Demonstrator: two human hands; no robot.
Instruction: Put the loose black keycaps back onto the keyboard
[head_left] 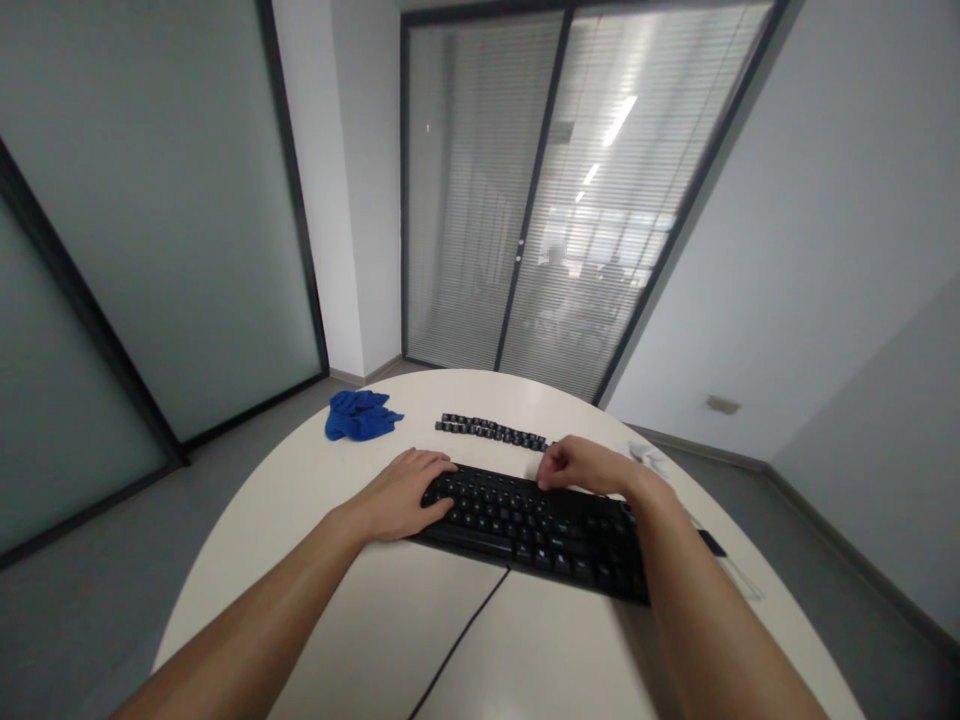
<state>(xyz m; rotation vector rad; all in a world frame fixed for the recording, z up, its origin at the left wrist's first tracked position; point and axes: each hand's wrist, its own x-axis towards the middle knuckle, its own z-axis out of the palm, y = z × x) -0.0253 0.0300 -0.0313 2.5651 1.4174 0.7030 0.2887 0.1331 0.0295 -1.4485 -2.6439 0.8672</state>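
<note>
A black keyboard lies across the middle of a round white table, its cable running toward me. My left hand rests on the keyboard's left end, fingers curled over the edge and keys. My right hand hovers at the keyboard's far edge with its fingers pinched together; what is in the pinch, if anything, is too small to see. Just beyond it lie two rows of loose black keycaps.
A crumpled blue cloth lies at the far left of the table. Small pale items sit by the right rim. Frosted glass walls and a blinded sliding door stand beyond the table.
</note>
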